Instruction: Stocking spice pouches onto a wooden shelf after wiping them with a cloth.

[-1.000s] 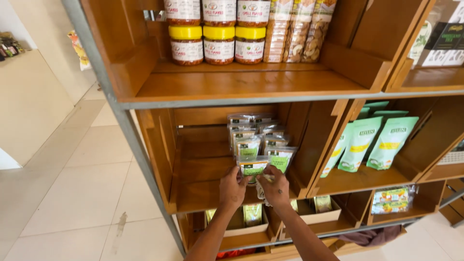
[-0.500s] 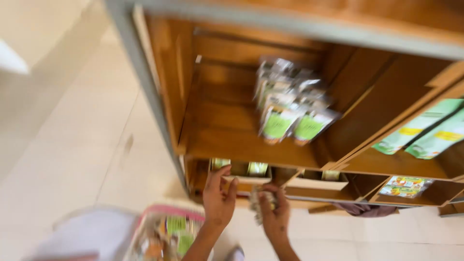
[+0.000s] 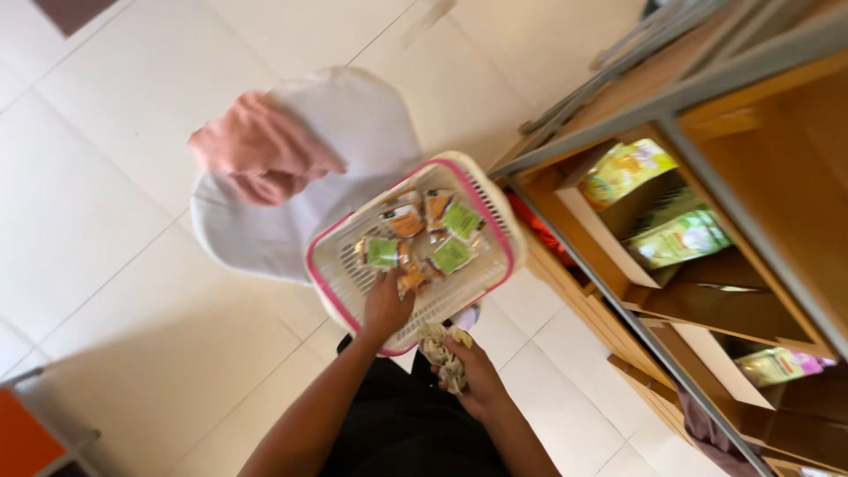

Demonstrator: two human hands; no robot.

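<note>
A white plastic basket (image 3: 499, 212) with a pink rim sits on my lap, holding several small green and orange packets (image 3: 422, 238). My left hand (image 3: 387, 306) reaches into the basket and touches an orange packet near its front. Just outside the basket's near rim, my right hand (image 3: 465, 369) is closed around a crumpled pale wrapper (image 3: 439, 343). Under the basket lie a white cloth (image 3: 353, 124) and a pink cloth (image 3: 256, 150).
A wooden shelf unit with a grey metal frame (image 3: 707, 88) stands at the right, its lower compartments holding yellow-green pouches (image 3: 680, 238) in white trays. Pale floor tiles (image 3: 97, 221) spread to the left. An orange object (image 3: 22, 437) sits at the bottom left corner.
My view has swung down from the shelf to the basket on my lap. Both hands left the shelf's packets; the left now reaches into the basket and the right holds a crumpled wrapper.
</note>
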